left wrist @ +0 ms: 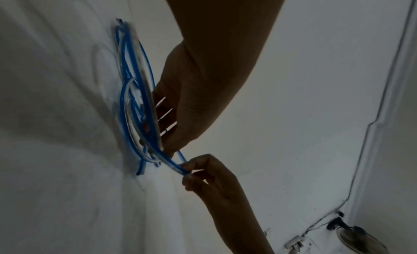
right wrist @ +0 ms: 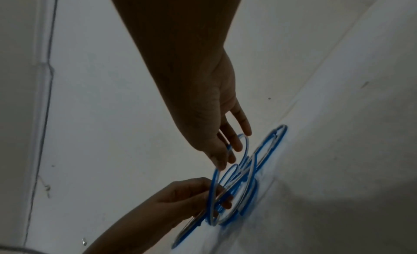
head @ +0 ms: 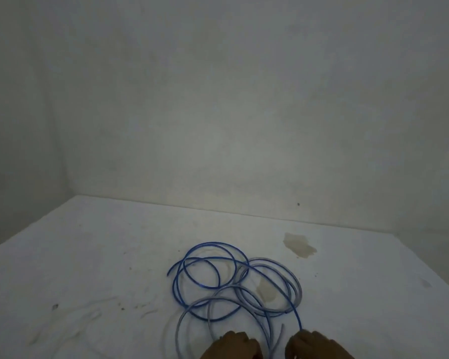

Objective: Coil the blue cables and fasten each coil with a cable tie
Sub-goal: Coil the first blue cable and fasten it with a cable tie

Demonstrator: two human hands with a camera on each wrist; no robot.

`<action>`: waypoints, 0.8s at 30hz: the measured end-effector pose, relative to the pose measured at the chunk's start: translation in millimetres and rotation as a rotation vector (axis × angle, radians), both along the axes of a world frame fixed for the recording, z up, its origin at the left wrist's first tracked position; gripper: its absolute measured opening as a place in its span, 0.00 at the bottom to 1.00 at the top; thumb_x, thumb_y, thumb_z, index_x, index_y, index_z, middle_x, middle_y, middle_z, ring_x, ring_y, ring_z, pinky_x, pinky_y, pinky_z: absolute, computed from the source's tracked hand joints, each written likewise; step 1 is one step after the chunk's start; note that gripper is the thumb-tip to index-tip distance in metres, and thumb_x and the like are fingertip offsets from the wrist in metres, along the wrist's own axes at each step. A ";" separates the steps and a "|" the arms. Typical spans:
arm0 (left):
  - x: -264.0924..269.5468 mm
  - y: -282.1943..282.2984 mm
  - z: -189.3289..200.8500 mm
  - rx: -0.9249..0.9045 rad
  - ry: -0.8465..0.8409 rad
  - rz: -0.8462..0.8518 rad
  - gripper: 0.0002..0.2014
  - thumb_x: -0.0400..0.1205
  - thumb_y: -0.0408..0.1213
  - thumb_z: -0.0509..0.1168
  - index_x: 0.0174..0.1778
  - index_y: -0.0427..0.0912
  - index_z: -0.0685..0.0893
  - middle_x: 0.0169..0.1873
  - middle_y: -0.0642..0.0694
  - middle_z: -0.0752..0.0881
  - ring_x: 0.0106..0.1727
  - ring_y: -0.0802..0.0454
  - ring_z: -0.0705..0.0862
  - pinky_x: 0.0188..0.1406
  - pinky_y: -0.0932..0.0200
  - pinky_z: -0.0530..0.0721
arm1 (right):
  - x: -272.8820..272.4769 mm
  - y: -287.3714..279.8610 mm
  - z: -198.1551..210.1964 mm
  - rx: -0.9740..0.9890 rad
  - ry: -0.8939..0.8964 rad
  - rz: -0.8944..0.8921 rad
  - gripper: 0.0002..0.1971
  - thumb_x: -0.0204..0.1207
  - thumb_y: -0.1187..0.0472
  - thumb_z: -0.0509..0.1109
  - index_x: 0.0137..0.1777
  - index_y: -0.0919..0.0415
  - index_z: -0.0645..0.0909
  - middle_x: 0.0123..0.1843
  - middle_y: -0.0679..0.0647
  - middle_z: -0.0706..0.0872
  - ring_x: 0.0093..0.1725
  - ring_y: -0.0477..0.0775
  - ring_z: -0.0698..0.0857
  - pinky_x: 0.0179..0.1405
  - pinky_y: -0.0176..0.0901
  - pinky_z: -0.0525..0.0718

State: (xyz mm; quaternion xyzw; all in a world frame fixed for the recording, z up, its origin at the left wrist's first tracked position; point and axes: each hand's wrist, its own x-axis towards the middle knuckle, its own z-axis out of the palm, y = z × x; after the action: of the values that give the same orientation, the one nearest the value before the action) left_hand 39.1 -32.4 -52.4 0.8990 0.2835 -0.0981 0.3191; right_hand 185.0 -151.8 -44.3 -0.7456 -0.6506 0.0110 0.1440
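The right hand (head: 312, 344) pinches a strand of the blue cables (head: 208, 278), probably an end to start a coil. Just beside it the left hand (head: 231, 344) has spread fingers (left wrist: 161, 104) against the near loops, likely to steady the tangle lying ahead.

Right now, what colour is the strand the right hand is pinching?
Blue. The right hand pinches a blue cable strand; the left wrist view shows it best.
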 end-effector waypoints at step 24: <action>-128.6 -71.1 69.9 -0.092 -1.344 0.340 0.12 0.85 0.33 0.59 0.43 0.38 0.88 0.23 0.56 0.80 0.29 0.65 0.78 0.34 0.74 0.73 | -100.3 -44.8 71.0 0.502 0.265 0.126 0.11 0.79 0.55 0.70 0.57 0.39 0.77 0.55 0.31 0.82 0.49 0.41 0.83 0.43 0.29 0.81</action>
State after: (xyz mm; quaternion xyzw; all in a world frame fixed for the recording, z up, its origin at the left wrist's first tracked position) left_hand -89.5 -103.5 17.5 0.6934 0.1566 0.5194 0.4742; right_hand 84.7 -196.7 26.7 -0.6366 -0.6535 -0.0441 0.4070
